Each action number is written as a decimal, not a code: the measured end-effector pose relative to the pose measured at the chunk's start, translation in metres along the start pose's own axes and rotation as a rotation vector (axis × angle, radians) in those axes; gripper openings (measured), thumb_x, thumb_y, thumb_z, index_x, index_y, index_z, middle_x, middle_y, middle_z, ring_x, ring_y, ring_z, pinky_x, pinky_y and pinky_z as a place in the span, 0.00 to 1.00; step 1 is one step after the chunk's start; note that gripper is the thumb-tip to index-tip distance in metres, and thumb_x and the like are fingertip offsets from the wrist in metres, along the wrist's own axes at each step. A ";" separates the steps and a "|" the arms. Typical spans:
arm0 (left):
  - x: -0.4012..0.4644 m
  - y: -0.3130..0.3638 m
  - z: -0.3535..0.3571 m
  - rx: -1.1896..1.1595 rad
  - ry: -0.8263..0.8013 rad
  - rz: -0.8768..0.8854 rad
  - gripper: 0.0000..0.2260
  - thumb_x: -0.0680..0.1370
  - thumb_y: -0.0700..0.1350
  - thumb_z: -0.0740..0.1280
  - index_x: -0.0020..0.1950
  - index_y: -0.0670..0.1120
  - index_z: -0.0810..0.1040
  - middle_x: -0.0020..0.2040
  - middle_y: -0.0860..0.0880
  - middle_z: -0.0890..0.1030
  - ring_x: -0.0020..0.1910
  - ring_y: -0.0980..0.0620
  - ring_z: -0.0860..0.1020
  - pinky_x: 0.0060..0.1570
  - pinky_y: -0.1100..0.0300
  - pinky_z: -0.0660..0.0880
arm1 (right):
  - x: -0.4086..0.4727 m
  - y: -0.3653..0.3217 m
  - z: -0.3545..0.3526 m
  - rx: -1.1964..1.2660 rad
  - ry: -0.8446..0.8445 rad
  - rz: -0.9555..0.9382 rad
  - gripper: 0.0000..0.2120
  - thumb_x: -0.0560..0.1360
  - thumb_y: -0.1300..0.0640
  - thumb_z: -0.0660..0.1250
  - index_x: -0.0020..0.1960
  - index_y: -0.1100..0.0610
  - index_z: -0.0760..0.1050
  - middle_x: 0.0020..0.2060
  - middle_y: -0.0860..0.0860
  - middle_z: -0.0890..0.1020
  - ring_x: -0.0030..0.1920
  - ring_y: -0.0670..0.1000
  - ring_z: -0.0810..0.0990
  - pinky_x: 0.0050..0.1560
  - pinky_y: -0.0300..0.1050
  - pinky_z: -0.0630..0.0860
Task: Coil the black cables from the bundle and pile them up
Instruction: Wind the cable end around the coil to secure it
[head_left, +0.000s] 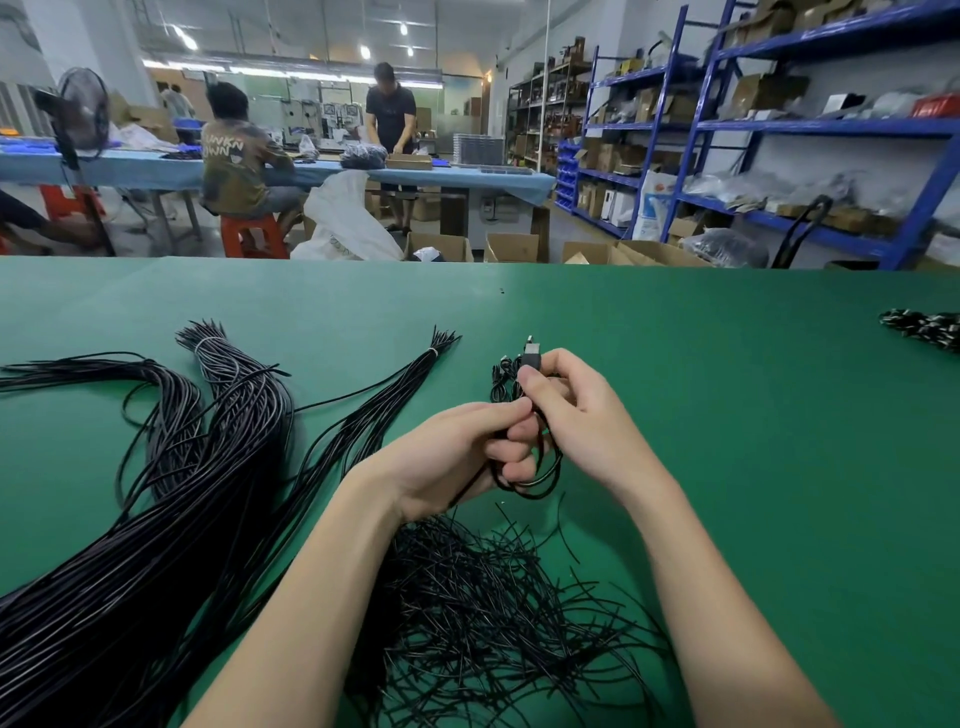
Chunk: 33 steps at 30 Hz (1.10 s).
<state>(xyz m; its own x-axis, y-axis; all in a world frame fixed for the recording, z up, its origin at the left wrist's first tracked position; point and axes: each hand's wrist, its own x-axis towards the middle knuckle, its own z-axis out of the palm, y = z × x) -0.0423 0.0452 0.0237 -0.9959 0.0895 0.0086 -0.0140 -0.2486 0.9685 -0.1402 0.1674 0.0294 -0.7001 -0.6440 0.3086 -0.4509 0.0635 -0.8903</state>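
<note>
loose black wire ends (493, 613) piled bottom centre | left hand (457, 457) and right hand (576, 415) both grip one coiled black cable (535, 467) mid-frame | tied cable bundles (171, 499) left on green table (727, 415)

Head camera, single wide-angle view | looks forward and down from above the near edge of the green table (727, 364) | close to the table | workshop beyond, far.
</note>
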 end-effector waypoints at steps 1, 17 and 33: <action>0.001 0.000 0.001 -0.023 0.026 -0.008 0.12 0.82 0.50 0.60 0.60 0.44 0.64 0.35 0.50 0.56 0.32 0.53 0.64 0.37 0.62 0.66 | 0.000 0.000 0.001 -0.057 0.049 -0.034 0.08 0.83 0.52 0.64 0.45 0.53 0.73 0.27 0.43 0.76 0.29 0.44 0.80 0.35 0.38 0.76; 0.015 -0.006 0.018 -0.133 0.068 -0.066 0.18 0.85 0.55 0.55 0.70 0.54 0.77 0.46 0.49 0.80 0.40 0.50 0.81 0.48 0.54 0.81 | 0.005 0.016 0.002 -0.219 0.340 -0.167 0.08 0.78 0.45 0.68 0.43 0.47 0.76 0.28 0.47 0.78 0.28 0.46 0.75 0.35 0.45 0.74; 0.005 -0.009 0.013 -0.052 0.091 -0.113 0.08 0.84 0.39 0.59 0.58 0.41 0.76 0.44 0.46 0.79 0.43 0.47 0.83 0.49 0.48 0.83 | 0.005 0.012 -0.016 0.169 0.066 0.241 0.07 0.76 0.53 0.74 0.50 0.55 0.83 0.28 0.40 0.81 0.27 0.40 0.76 0.31 0.31 0.72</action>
<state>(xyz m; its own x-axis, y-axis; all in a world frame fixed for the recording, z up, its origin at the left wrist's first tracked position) -0.0465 0.0605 0.0183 -0.9916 0.0329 -0.1248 -0.1290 -0.2917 0.9478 -0.1574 0.1774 0.0259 -0.8125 -0.5747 0.0977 -0.1725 0.0770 -0.9820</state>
